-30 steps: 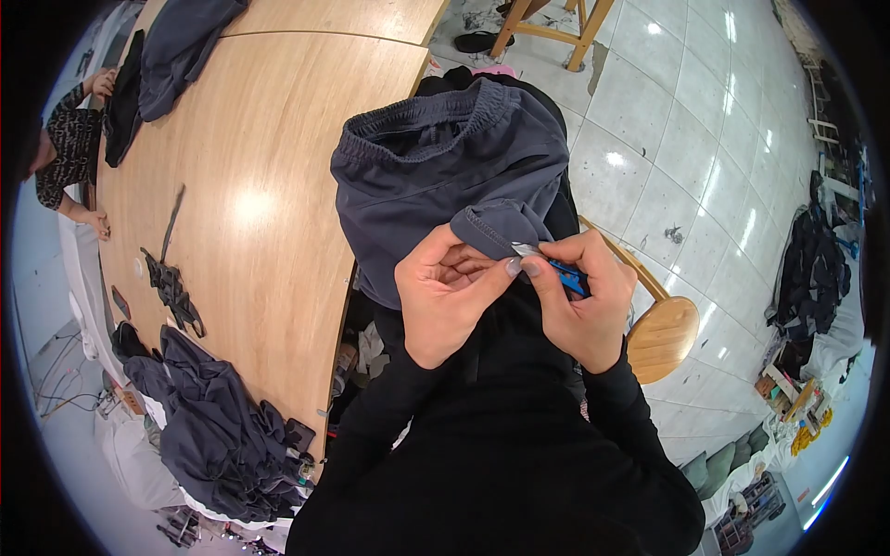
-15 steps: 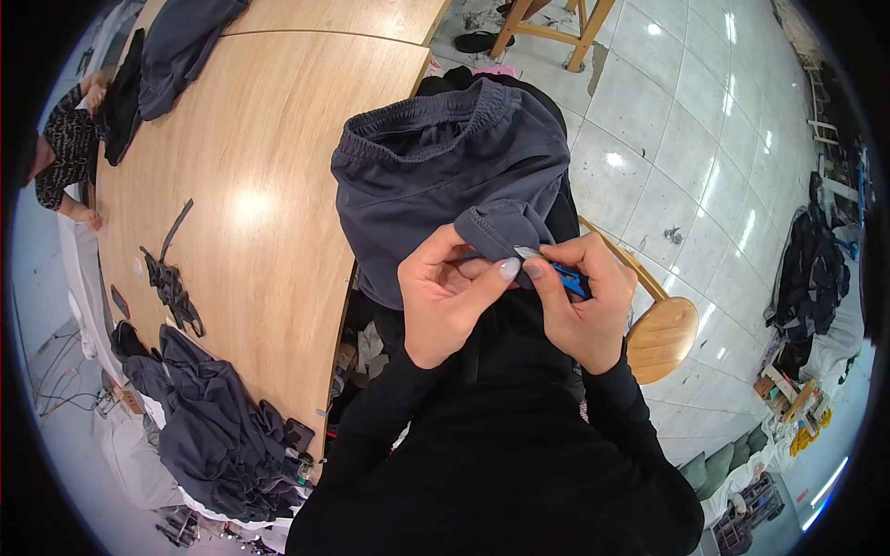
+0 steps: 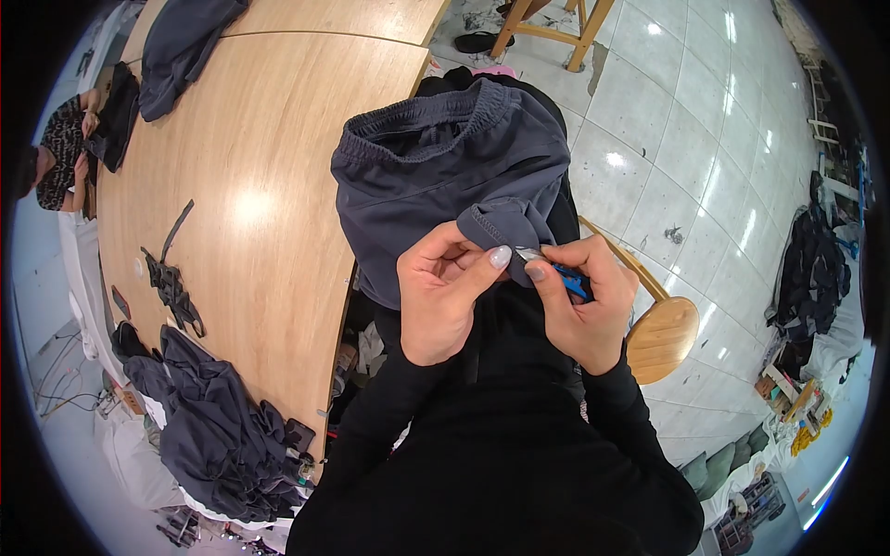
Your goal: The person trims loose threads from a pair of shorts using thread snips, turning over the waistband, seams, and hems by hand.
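A dark grey pair of elastic-waist pants point(image 3: 436, 195) lies across my lap, its gathered waistband pointing away from me. My left hand point(image 3: 443, 292) pinches a turned-up hem with a line of stitching, thumb on top. In my right hand point(image 3: 589, 296) are small blue-handled thread snips point(image 3: 573, 283), gripped between thumb and fingers. The metal tips of the snips touch the hem fabric just right of my left thumb. My right fingers hide part of the handle, and whether the blades are closed on a thread cannot be made out.
A wooden table point(image 3: 278, 120) stands at my left, bearing black straps point(image 3: 170, 287) and a heap of dark garments point(image 3: 218, 422). Across it, another person point(image 3: 65, 153) handles black cloth. A wooden stool point(image 3: 663, 338) is close on my right, on the tiled floor.
My left thumb has shifted slightly up and left along the hem, showing more of the fabric by the snips' tips. The other person's hands and black cloth have moved.
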### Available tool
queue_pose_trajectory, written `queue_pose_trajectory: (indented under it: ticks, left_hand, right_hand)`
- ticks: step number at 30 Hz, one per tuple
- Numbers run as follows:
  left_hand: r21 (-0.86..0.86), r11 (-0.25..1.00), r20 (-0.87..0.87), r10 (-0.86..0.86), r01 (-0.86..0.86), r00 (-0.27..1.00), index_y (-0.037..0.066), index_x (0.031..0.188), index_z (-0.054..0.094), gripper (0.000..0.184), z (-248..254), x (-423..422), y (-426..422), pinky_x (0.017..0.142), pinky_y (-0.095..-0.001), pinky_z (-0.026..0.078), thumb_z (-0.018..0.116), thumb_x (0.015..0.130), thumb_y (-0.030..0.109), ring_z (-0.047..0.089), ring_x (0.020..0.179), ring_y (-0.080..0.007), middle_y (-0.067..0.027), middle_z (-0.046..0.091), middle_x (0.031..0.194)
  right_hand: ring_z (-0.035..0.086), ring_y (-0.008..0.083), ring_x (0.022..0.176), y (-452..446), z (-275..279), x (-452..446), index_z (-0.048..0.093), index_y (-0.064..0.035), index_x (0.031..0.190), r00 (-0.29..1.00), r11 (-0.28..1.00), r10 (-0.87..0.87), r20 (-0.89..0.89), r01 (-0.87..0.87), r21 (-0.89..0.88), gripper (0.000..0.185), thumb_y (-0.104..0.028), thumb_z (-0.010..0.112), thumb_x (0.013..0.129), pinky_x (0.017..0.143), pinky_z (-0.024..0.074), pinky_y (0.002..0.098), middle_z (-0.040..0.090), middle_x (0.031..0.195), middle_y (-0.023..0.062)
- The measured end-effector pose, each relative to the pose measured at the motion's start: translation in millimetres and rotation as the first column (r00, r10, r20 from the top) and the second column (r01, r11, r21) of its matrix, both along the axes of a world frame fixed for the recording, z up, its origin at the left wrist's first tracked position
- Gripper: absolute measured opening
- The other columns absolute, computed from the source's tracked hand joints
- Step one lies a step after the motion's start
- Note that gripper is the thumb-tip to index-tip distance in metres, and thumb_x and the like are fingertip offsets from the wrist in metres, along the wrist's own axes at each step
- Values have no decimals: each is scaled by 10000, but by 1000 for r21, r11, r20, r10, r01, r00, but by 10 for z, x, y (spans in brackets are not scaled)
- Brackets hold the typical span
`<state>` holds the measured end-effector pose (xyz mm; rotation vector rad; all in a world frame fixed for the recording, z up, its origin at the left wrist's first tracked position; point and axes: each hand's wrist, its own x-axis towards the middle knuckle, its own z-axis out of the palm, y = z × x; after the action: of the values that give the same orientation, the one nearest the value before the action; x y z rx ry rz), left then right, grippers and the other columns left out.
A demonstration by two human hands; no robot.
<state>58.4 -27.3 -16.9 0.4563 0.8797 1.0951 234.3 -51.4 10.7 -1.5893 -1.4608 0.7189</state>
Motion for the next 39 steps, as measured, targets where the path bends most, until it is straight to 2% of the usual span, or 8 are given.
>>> queue_pose_trajectory:
  ticks: [26,39]
  left_hand:
    - [54,998,-16,22,-21,1000,-63,1223,722,232,-50,26,-35,879,-269,597,778,997,-63,739,963,-115,-117,790,1105]
    - [171,985,-131,25,-2,991,-67,1207,738,222,-46,10,-46,870,-238,555,779,989,-83,695,944,-81,-103,789,1092]
  right_hand:
    - [731,220,651,21,-23,-15,737,1,977,1000,1000,-7,-17,7,24,237,-129,922,908,598,522,292,749,810,118]
    - [752,238,669,30,-16,-13,736,-1,973,1000,1000,-7,1,7,16,233,-116,923,897,608,533,298,756,809,128]
